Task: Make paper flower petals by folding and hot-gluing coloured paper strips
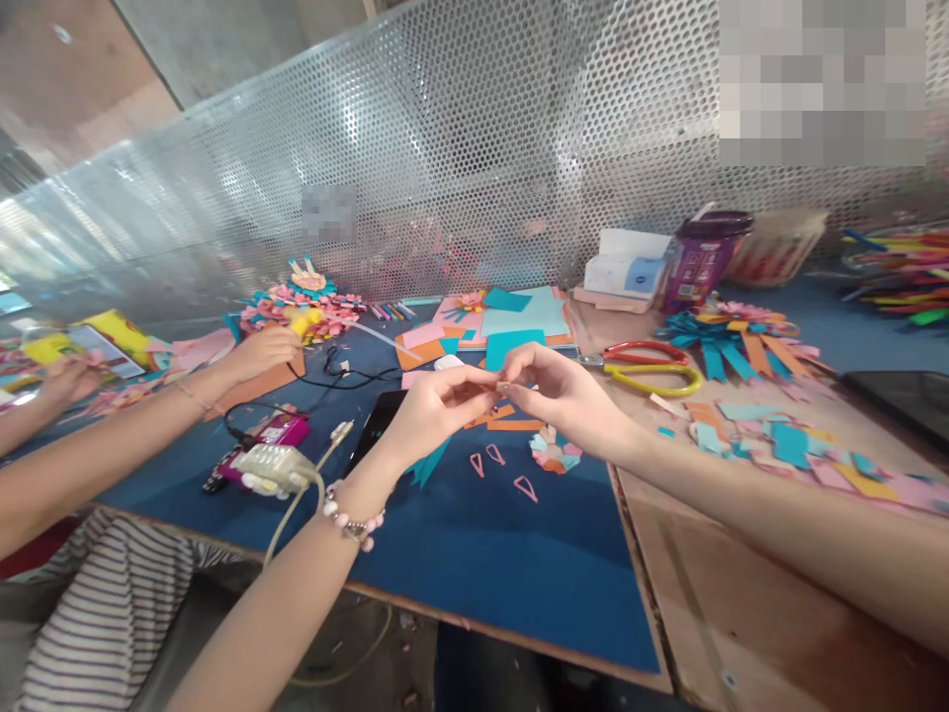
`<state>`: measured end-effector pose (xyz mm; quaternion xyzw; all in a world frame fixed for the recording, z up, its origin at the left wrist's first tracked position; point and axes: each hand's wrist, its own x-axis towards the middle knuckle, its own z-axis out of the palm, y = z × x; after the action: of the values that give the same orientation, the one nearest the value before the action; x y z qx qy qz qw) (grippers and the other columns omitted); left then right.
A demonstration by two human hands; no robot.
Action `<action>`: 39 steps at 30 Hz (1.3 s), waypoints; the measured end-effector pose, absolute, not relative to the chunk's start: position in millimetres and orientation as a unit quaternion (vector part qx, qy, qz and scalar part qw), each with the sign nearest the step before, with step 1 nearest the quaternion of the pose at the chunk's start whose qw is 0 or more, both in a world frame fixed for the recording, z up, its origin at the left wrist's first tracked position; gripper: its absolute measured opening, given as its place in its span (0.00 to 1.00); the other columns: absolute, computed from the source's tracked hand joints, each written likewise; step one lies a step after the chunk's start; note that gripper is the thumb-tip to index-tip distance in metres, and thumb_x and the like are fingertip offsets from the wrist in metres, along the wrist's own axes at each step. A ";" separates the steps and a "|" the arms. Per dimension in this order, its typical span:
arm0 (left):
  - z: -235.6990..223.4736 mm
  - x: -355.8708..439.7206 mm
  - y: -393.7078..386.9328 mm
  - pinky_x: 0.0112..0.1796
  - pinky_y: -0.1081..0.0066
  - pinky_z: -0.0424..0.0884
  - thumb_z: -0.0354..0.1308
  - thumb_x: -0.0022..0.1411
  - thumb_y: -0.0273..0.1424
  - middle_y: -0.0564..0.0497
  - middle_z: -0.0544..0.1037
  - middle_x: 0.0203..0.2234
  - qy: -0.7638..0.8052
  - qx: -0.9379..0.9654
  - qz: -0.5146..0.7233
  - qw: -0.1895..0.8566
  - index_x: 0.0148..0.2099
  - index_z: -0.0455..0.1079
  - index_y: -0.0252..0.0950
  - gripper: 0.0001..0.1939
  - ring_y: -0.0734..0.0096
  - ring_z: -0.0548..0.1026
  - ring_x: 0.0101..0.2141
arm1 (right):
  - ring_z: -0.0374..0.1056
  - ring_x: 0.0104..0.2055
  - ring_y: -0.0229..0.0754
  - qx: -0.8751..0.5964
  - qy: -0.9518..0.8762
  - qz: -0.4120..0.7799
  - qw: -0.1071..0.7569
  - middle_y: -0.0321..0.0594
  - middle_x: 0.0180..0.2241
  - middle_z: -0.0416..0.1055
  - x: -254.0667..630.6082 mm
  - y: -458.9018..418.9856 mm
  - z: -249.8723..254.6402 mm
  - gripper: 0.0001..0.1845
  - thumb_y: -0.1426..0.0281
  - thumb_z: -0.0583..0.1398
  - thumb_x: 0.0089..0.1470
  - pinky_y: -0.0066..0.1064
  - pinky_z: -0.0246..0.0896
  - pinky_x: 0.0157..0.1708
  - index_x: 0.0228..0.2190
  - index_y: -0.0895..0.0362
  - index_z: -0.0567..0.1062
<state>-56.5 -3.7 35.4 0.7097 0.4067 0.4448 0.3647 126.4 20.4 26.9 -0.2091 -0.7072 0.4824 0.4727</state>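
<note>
My left hand [436, 410], with a beaded bracelet [354, 519] at its wrist, meets my right hand [567, 394] above the blue table mat. Fingertips of both hands pinch a small paper piece [504, 386], mostly hidden by the fingers. Just below lie several pink folded paper loops [525, 489] and a ring of pastel paper pieces [555, 451]. Orange paper strips [514, 424] lie beneath the hands, and teal strips [426, 465] beside my left wrist. Close to my right hand are scissors [652, 374] with red and yellow handles.
A power strip [271, 469] with cables and a dark phone [377, 427] lie at left. Behind are coloured sheets [526, 314], a tissue pack [627, 265] and a purple cup [701, 262]. Paper scraps [790, 445] spread right. At left, another person's hand [268, 348] holds a yellow glue gun [305, 321].
</note>
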 end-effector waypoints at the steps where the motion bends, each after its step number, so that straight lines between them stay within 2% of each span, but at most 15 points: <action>1: 35.4 -56.4 -3.7 0.30 0.72 0.73 0.61 0.56 0.33 0.47 0.79 0.37 0.404 0.710 0.445 0.366 0.41 0.75 0.35 0.11 0.71 0.76 0.31 | 0.60 0.33 0.36 -0.209 -0.706 0.485 0.472 0.35 0.31 0.63 126.1 20.4 26.9 0.08 0.66 0.60 0.52 0.30 0.60 0.33 0.30 0.56 0.66; 24: 33.8 -57.5 -2.9 0.31 0.70 0.73 0.61 0.56 0.35 0.47 0.79 0.37 0.402 0.713 0.438 0.372 0.42 0.75 0.36 0.12 0.69 0.76 0.32 | 0.58 0.32 0.35 -0.211 -0.704 0.487 0.472 0.34 0.29 0.61 125.7 18.4 29.0 0.08 0.66 0.60 0.51 0.30 0.57 0.32 0.28 0.56 0.66; 39: 32.6 -56.8 -2.7 0.34 0.70 0.73 0.62 0.55 0.33 0.49 0.79 0.36 0.392 0.706 0.443 0.390 0.41 0.75 0.36 0.11 0.70 0.76 0.32 | 0.60 0.33 0.36 -0.198 -0.703 0.494 0.472 0.35 0.31 0.62 125.5 17.8 28.7 0.07 0.67 0.60 0.51 0.31 0.60 0.35 0.28 0.56 0.66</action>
<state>-56.8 -2.7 32.6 0.7056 0.3921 0.4429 0.3902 125.5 17.8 28.7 -0.1977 -0.7028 0.4941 0.4721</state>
